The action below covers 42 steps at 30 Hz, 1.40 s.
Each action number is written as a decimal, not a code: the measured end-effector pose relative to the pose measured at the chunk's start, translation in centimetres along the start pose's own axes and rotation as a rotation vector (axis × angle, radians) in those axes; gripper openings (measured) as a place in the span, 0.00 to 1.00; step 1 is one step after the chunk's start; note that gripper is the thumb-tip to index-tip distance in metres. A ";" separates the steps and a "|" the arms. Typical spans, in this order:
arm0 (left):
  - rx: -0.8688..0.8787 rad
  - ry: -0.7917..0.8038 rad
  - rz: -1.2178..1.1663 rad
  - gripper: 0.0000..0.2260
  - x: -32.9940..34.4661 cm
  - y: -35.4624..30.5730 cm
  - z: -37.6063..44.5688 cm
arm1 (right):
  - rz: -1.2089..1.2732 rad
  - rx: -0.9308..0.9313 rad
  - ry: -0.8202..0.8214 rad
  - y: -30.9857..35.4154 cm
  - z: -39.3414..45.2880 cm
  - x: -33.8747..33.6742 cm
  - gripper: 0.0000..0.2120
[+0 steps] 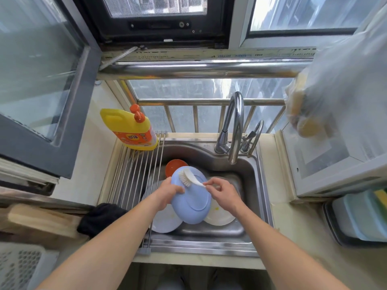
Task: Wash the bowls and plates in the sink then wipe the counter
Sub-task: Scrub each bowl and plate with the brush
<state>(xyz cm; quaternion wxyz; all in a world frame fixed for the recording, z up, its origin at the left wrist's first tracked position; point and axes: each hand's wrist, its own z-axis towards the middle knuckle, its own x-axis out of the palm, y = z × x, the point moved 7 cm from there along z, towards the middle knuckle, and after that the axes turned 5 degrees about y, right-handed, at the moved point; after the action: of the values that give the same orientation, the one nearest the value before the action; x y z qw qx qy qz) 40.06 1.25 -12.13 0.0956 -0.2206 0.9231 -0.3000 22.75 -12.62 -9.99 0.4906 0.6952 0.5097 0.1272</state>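
left hand (168, 192): gripped the blue plate (191, 203) at its left rim, thumb curled over the face, and held it tilted above the sink (247, 170).
right hand (222, 190): pinched the handle end of the white brush (189, 178), fingers curled round it.
brush axis: ran from the right hand up and to the left; bristle head lay on the upper part of the blue plate, just beyond the left thumb.
plate axis: looked long from far-left to near-right, underside ring facing the camera; far edge overlapped the orange bowl (174, 165).
key relation: the unscrubbed stretch of the plate lay toward the person, below the bristles, so the coming stroke was judged to pull down along the brush's own line, right hand doing the work, left hand only bracing.
other dishes: two white plates (165, 221) (219, 216) lay flat in the basin under the blue one, yellow specks on both, so judged unwashed.
stage: judged early, first plate in scrub, counter wipe not begun.
room: faucet (235, 126) spout stood beyond and to the right of the plate, apart from the brush; no water stream could be seen.
edges: drying rack (134, 176) covered the sink's left part, just beside the left wrist; soap bottle (134, 128) stood on its far end.
risk: a wet tilted plate held by one rim could slip onto the plates below.
cloth: dark cloth (100, 217) lay at the rack's near-left corner.
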 end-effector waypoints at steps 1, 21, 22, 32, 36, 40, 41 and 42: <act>-0.003 0.026 0.026 0.20 0.1 -0.2 -0.2 | -0.021 0.028 -0.061 -0.1 0.2 -0.5 0.04; -0.013 0.120 0.107 0.23 1.5 0.5 1.8 | -0.123 0.178 -0.101 -0.2 2.5 -2.4 0.06; -0.019 0.131 0.116 0.22 1.5 0.7 1.9 | -0.183 0.230 -0.150 -0.7 2.6 -2.8 0.06; 0.008 0.157 0.006 0.27 0.8 1.2 2.2 | -0.014 0.235 -0.114 -2.3 3.4 -3.1 0.07; 0.063 0.170 -0.206 0.28 0.8 1.3 2.0 | -0.053 0.347 -0.209 -4.0 3.0 -4.3 0.09; 0.079 0.040 -0.406 0.22 0.1 2.1 2.8 | -0.083 0.419 -0.224 -5.2 2.8 -4.2 0.09; 0.080 0.009 -0.455 0.22 0.0 2.2 3.1 | -0.090 0.426 -0.223 -5.4 2.6 -4.2 0.09; 0.080 -0.031 -0.495 0.22 -0.1 2.3 3.3 | -0.090 0.429 -0.221 -5.4 2.4 -4.1 0.09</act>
<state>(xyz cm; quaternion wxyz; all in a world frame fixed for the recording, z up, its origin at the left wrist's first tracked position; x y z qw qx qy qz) 40.39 1.33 -16.13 0.0422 -0.4408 0.8267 -0.3472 19.38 -17.39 -14.24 0.3899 0.7697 0.4987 -0.0827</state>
